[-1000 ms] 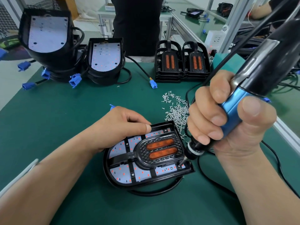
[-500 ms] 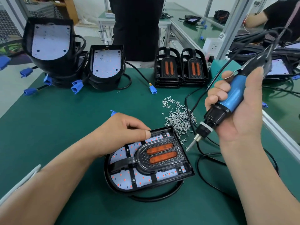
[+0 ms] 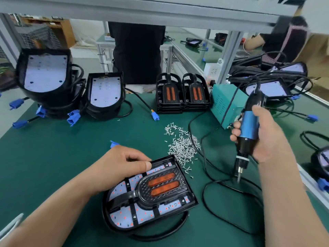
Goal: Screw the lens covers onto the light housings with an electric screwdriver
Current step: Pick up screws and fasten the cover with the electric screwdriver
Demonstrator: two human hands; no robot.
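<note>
The light housing (image 3: 106, 216) reads as a rigid black plastic shell, probably light to medium in weight and likely to skid on the green mat (image 3: 62, 148) under driver pressure. Best hold, by my guess: the outer rim or far edge, keeping fingers off the LED board and the orange inserts, which look scratchable. Its trailing black cable may tug it round. The lens cover (image 3: 162, 187) looks like thin, stiff moulded plastic, so over-torque could crack the screw bosses.

The housing lies flat at the near centre of the mat, lens cover seated on top. The cover has a U-shaped textured centre with 2 orange bars and black ribs running out to the edge. White board with red dots shows between the ribs. A few small screw heads sit near the edges.

The left hand (image 3: 121, 163) has curled fingers over the housing's far edge, thumb laid on top, holding it. The right hand (image 3: 267, 139) is clenched round the blue electric screwdriver (image 3: 248, 125). Its bit points down above the mat, right of the housing and apart from it. A loose screw pile (image 3: 183, 147) lies just beyond the housing.
</note>
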